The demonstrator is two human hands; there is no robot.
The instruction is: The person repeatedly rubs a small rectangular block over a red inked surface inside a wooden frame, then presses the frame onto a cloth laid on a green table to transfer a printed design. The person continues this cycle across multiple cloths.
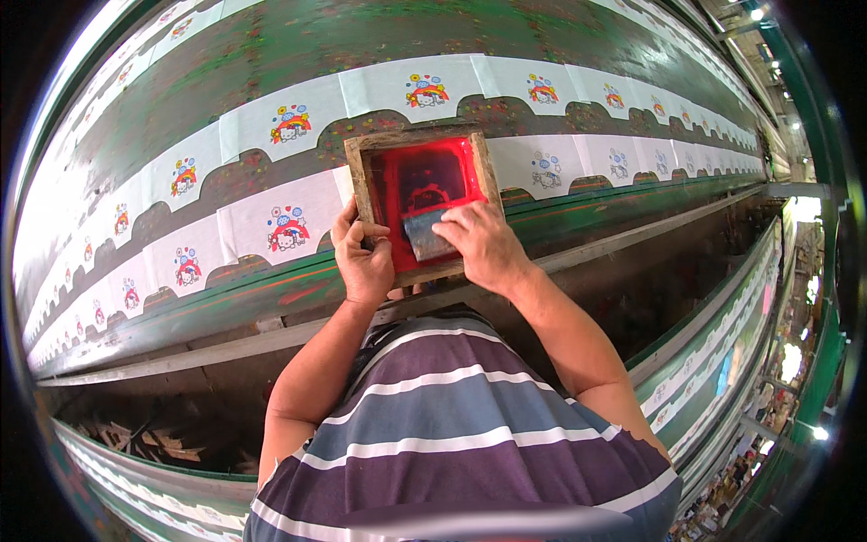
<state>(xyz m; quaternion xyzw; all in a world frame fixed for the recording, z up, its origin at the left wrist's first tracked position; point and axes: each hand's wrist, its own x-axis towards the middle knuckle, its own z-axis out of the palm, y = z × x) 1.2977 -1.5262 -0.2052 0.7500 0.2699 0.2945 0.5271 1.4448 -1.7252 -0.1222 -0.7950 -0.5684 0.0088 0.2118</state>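
Observation:
A wooden screen printing frame point(492, 181) lies on the long table directly in front of me, its mesh smeared with red ink. My right hand point(489, 246) is closed on a grey squeegee point(424, 238), which rests inside the near part of the frame, touching the red mesh. At the frame's left side, my left hand point(366, 260) has its fingers curled round the wooden edge. Left of the frame, a white fabric piece point(248, 230) bears a print with red and blue. To its right, another white piece point(546, 185) shows a print in blue without red.
The green, ink-spotted table point(361, 36) runs from left to right, with rows of printed white pieces point(388, 95) on it. A wooden rail point(226, 348) follows its near edge. Behind me on the right stands another table point(695, 361) with more prints.

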